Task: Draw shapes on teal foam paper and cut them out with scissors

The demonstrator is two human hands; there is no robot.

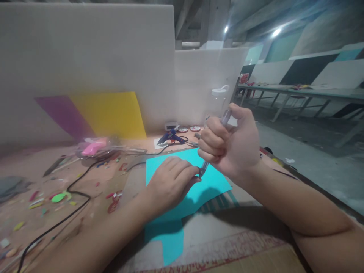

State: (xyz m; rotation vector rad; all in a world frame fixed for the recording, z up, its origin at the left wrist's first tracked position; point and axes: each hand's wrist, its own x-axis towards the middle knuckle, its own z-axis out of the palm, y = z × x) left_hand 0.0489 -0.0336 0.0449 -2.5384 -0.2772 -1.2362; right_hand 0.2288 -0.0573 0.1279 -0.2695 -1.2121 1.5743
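My right hand (233, 142) is wrapped in a fist around a slim grey pen (204, 167), held slanting. Its thumb presses near the pen's upper end. At the lower end, the thumb and fingertips of my left hand (173, 182) pinch together on the pen's tip, which they partly hide. Beneath both hands lies a bright turquoise sheet (213, 182) with an irregular cut-out edge toward me. The left hand hovers over or rests on this sheet; I cannot tell which.
A blue glue gun (172, 137) stands behind the sheet, near a clear bottle (218, 100) with a white lid. A black cable (71, 212) crosses the littered left side. Purple (64, 113) and yellow (113, 113) sheets lean on a white panel (85, 49).
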